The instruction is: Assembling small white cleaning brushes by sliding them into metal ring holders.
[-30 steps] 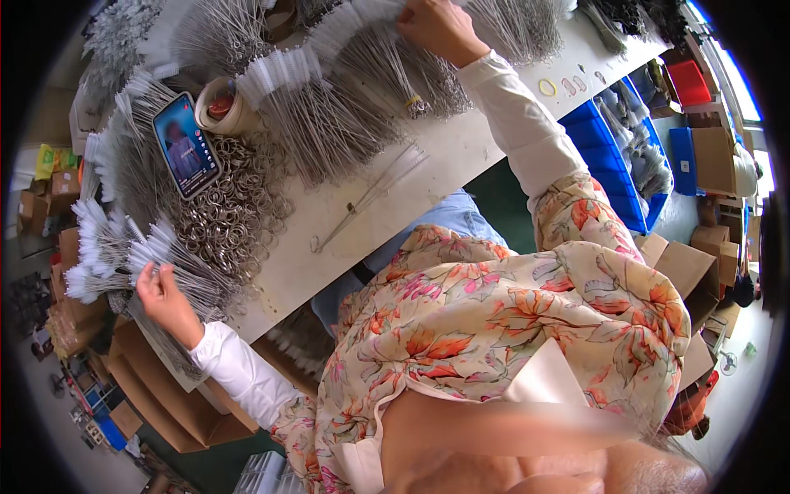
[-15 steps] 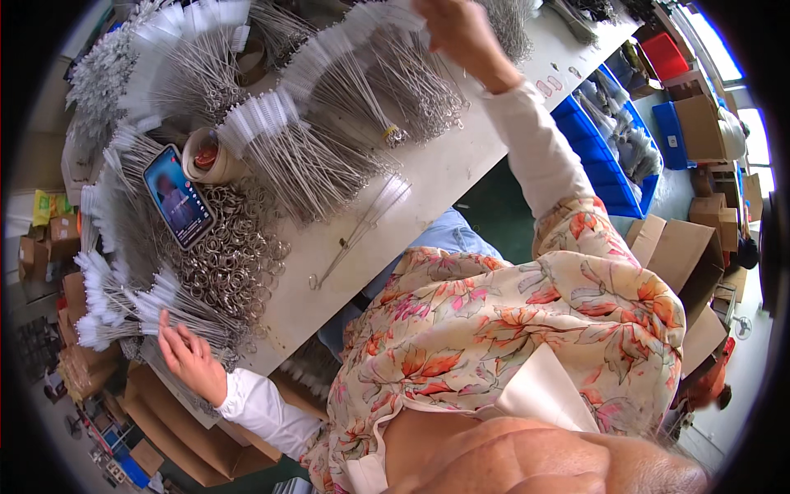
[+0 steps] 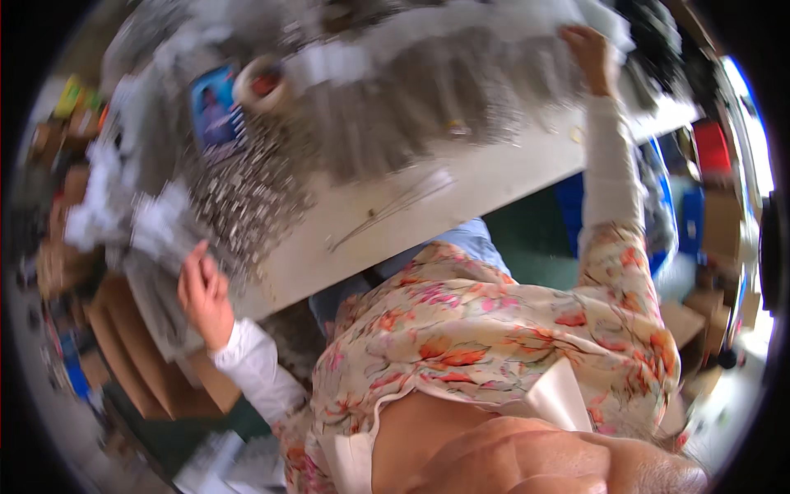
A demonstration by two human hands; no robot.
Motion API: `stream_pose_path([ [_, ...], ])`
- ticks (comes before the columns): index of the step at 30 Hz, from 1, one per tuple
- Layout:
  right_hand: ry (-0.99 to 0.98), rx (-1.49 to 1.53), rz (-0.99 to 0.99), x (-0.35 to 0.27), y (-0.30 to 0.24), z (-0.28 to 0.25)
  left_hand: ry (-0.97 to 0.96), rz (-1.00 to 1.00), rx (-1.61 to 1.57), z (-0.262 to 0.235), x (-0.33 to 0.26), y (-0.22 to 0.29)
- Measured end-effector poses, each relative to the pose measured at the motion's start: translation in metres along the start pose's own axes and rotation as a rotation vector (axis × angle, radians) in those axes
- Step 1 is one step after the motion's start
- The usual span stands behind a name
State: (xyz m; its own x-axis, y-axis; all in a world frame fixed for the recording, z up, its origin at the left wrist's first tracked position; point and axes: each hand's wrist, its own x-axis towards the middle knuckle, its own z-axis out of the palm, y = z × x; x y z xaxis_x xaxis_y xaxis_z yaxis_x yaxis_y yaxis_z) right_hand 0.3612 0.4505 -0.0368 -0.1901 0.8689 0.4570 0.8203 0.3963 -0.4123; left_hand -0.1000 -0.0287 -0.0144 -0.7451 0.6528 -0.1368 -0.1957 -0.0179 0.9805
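The whole picture is blurred by motion. My left hand is at the near left corner of the white table, its fingers curled on a bundle of thin metal rods banded with white paper. My right hand is stretched far across the table and rests on the end of a long row of paper-banded rods; its grip is too blurred to read. A few loose rods lie on the bare table between my hands.
A heap of small metal rings, a phone with a lit screen and a tape roll lie at the left. Cardboard boxes stand below the left edge, blue bins at the right.
The view has swung, shifting the table rightward in the picture. My left hand has moved back up onto the bundle at the table's corner. My right hand stays stretched out on the far row.
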Motion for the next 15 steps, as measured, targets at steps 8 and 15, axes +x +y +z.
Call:
stream_pose_path([
  [8,0.191,0.389,0.338,0.047,0.101,-0.030,-0.022,0.018,-0.177,0.005,-0.010,-0.012],
  [15,0.538,-0.197,-0.448,0.058,0.007,-0.123,-0.195,0.132,-0.077,0.043,-0.027,0.002],
])
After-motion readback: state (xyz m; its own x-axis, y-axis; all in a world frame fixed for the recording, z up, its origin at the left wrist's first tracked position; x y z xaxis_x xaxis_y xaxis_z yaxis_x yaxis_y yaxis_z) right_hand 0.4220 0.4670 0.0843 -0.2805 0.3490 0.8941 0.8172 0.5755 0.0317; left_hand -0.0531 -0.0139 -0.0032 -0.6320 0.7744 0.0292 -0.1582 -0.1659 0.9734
